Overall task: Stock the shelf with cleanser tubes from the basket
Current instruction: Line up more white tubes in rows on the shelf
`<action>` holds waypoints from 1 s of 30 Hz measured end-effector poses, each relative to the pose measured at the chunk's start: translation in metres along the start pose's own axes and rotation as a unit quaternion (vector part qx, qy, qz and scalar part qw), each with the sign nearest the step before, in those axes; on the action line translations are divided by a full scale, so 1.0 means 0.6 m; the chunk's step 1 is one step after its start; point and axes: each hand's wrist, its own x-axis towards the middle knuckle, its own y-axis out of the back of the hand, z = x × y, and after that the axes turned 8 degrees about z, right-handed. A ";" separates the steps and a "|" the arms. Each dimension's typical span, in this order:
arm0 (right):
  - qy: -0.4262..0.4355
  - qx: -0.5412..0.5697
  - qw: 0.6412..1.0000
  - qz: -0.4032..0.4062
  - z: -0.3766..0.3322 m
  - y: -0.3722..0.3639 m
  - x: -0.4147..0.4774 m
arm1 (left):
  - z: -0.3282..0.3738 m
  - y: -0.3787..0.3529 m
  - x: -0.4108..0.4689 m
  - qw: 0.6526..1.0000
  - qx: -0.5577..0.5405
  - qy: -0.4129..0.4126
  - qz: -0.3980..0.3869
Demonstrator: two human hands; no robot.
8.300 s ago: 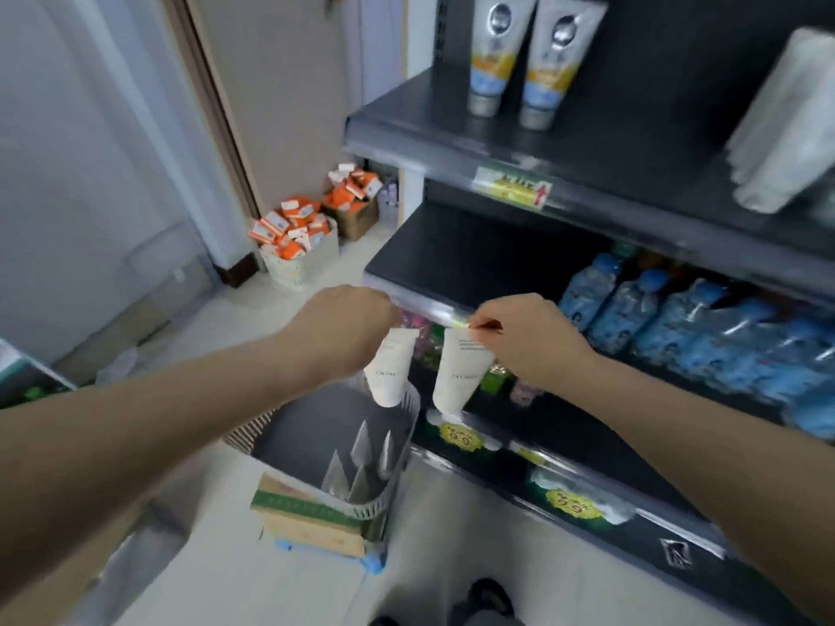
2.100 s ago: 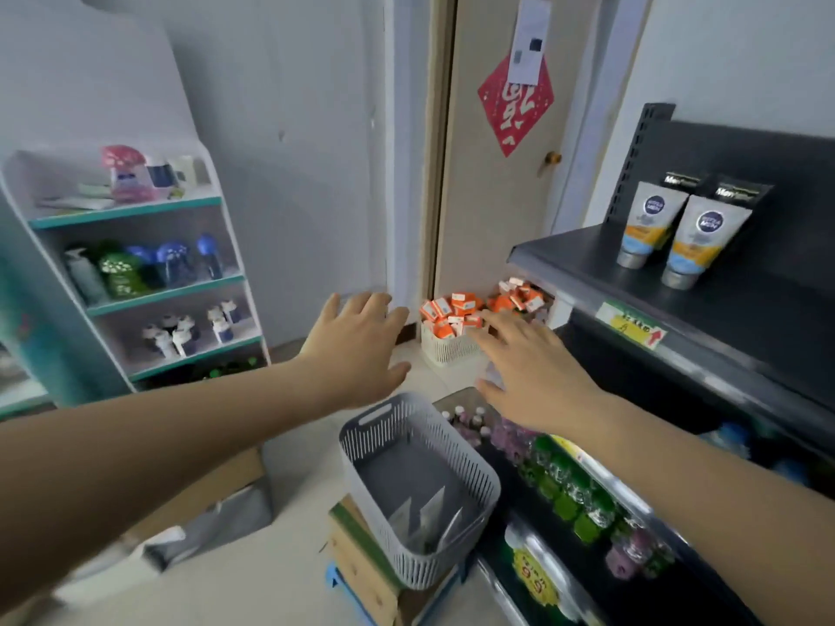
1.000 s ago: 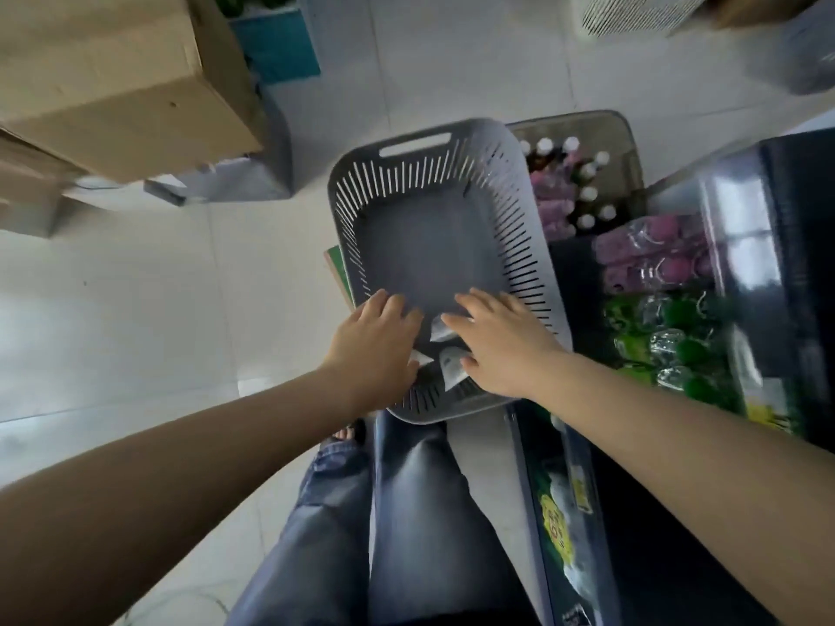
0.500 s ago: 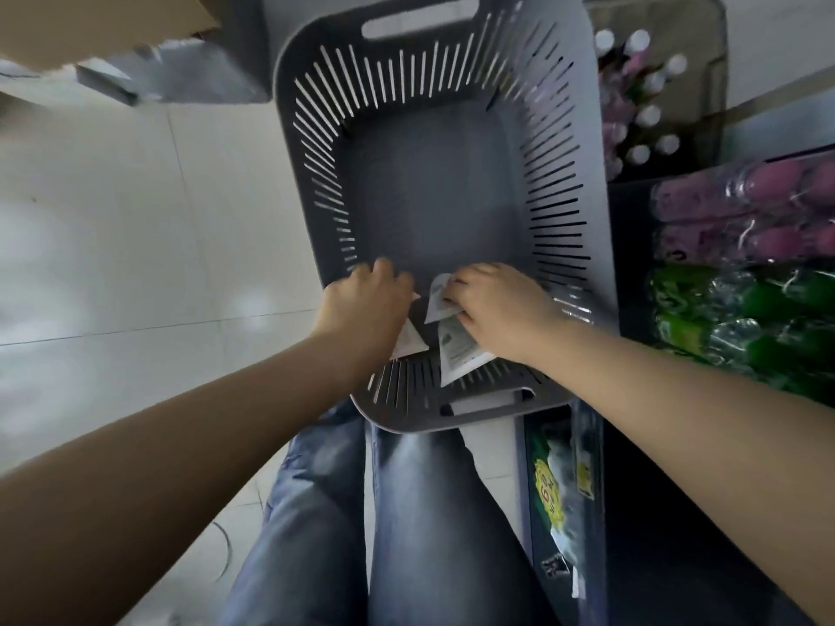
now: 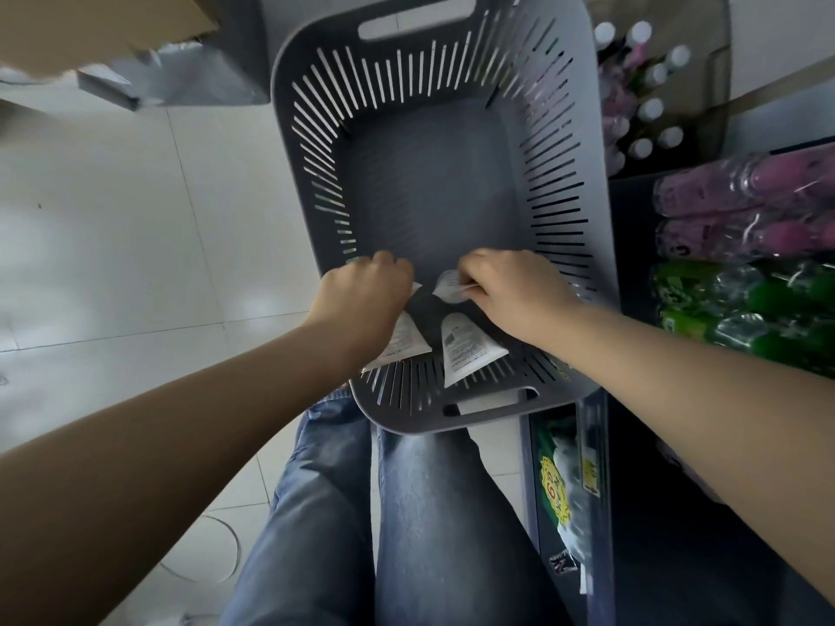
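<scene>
Reaching into the near end of a grey plastic basket [image 5: 560,196], both hands are seen from above in the head view. Basket: rectangular with rounded corners, narrow slits in all four walls, an oblong handle cut-out in the far and near walls, and a solid floor.

Left hand [image 5: 361,300]: knuckles up, fingers curled down round the narrow end of the left tube [image 5: 404,343]. This is a white cleanser tube whose broad, flat end projects from under the palm toward the near wall.

Right hand [image 5: 510,291]: thumb and fingers pinch the right tube [image 5: 448,286], also white with faint print. Only a small rounded part of it shows beside the fingers.

Third tube [image 5: 465,350]: white, with a block of small dark print on its face, widening to a flat end. It lies against the slotted near wall between the two wrists. Its narrow end runs under the right hand, and contact there cannot be determined.

Surroundings: a dark shelf unit [image 5: 677,558] stands just right of the basket and carries shrink-wrapped pink bottles [image 5: 745,210] and green bottles [image 5: 745,305]. A yellow price label [image 5: 558,494] is on its front edge. Beyond is a clear bin [image 5: 718,83] of white-capped bottles. The person's legs in blue jeans [image 5: 406,512] are below the basket. White floor tiles [image 5: 135,219] lie to the left, and a cardboard box [image 5: 90,29] is at top left.
</scene>
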 end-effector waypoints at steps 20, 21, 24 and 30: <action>-0.152 0.089 0.960 0.219 -0.118 0.219 -0.213 | 0.024 0.292 -0.097 0.975 0.071 -0.143 0.157; -0.164 0.089 0.955 0.230 -0.133 0.233 -0.236 | 0.030 0.315 -0.110 0.970 0.075 -0.154 0.171; -0.184 0.077 0.943 0.265 -0.177 0.271 -0.307 | 0.050 0.383 -0.153 0.951 0.086 -0.202 0.217; -0.263 0.064 0.904 0.330 -0.267 0.340 -0.466 | 0.117 0.479 -0.273 0.889 0.146 -0.331 0.282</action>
